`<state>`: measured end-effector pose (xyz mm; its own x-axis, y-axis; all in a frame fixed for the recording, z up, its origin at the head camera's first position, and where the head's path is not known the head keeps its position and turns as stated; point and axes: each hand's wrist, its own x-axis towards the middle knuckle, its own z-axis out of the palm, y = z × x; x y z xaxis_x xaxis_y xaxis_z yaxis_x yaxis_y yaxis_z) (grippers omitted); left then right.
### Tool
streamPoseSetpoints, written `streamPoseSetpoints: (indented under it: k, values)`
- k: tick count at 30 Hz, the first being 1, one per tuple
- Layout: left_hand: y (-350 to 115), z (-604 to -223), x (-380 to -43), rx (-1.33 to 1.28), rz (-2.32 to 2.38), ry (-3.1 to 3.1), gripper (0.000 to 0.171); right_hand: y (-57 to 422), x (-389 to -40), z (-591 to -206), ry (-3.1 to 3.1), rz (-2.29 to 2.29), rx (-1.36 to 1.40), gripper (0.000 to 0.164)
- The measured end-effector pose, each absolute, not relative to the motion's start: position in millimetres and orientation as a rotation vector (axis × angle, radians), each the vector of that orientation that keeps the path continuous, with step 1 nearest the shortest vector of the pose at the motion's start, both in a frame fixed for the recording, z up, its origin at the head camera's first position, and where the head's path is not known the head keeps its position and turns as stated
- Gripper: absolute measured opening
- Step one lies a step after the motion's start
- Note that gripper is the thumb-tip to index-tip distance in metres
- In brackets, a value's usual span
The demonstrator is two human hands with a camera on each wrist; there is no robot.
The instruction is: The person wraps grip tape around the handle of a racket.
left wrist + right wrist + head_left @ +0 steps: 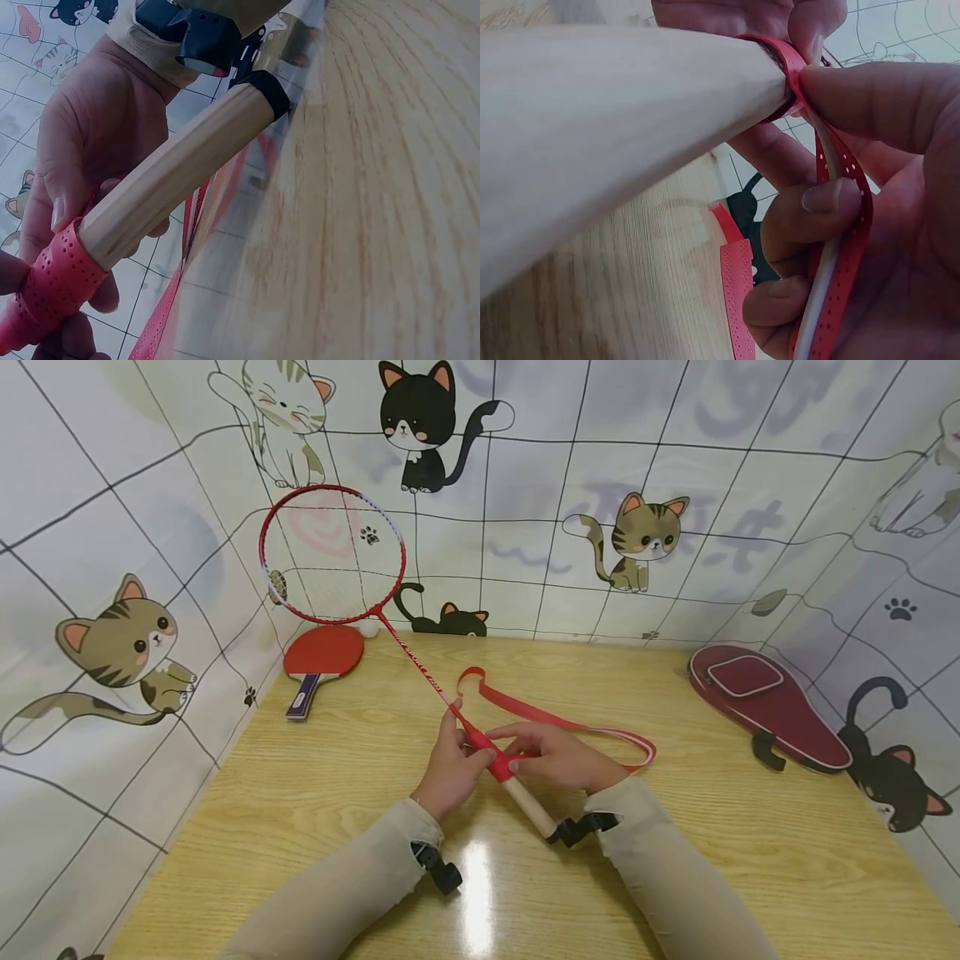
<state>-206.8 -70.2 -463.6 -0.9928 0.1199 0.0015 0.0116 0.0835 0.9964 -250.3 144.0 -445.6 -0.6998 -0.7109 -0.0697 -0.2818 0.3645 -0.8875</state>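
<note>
A red-and-white badminton racket (412,657) slants across the table, its head up at the left and its bare wooden handle (530,807) toward the person. Perforated red grip tape (56,281) is wound round the upper handle. My left hand (452,768) holds the racket at this wrapped part, thumb on top. Beside it, my right hand (558,756) pinches the tape against the handle between thumb and fingers. In the right wrist view, the tape strip (847,225), with a white edge, runs down through the curled right fingers. Its loose length loops over the table behind the right hand.
On the wooden table (337,802), a red table tennis paddle (324,649) lies at back left with a white ball (369,627) beside it. A dark red racket-shaped case (772,706) lies at the right. Cat-patterned sheeting (525,510) encloses the back and sides.
</note>
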Motion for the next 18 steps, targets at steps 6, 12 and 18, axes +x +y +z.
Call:
streamPoseSetpoints:
  k: [6, 12, 18]
  values:
    - [-69.8, -464.7, -207.9, 0.131, 2.064, 2.250, 0.091, 144.6, -249.4, -446.2, 2.162, -1.296, -0.864, 0.055]
    - [-70.2, -464.4, -208.6, 0.142, 2.068, 2.250, 0.092, 144.4, -249.4, -446.7, 2.199, -1.310, -0.851, 0.050]
    - [-71.8, -462.3, -207.5, 0.122, 2.032, 2.302, 0.093, 142.8, -249.3, -448.3, 2.234, -1.323, -0.849, 0.048]
